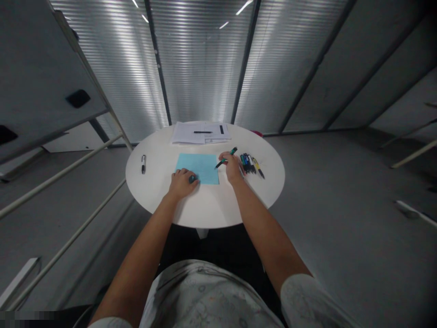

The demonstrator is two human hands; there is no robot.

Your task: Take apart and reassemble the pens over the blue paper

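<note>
A sheet of light blue paper [201,165] lies in front of me on the round white table [205,207]. My left hand [183,183] rests on its lower left corner, fingers curled, with a small dark teal marker cap [192,179] held by the thumb. On the paper's right side, my right hand [232,167] grips a green and black marker [226,158], its tip pointing down and left near the right edge of the sheet. Whether the tip touches the paper I cannot tell. Several markers [247,163] lie just right of my right hand, partly hidden by it.
White papers [186,133] with a black pen [202,132] on them lie at the table's far side. A black and white marker [144,164] lies on the left. A yellow and black marker [258,167] is at the right. A whiteboard stand [78,164] stands left.
</note>
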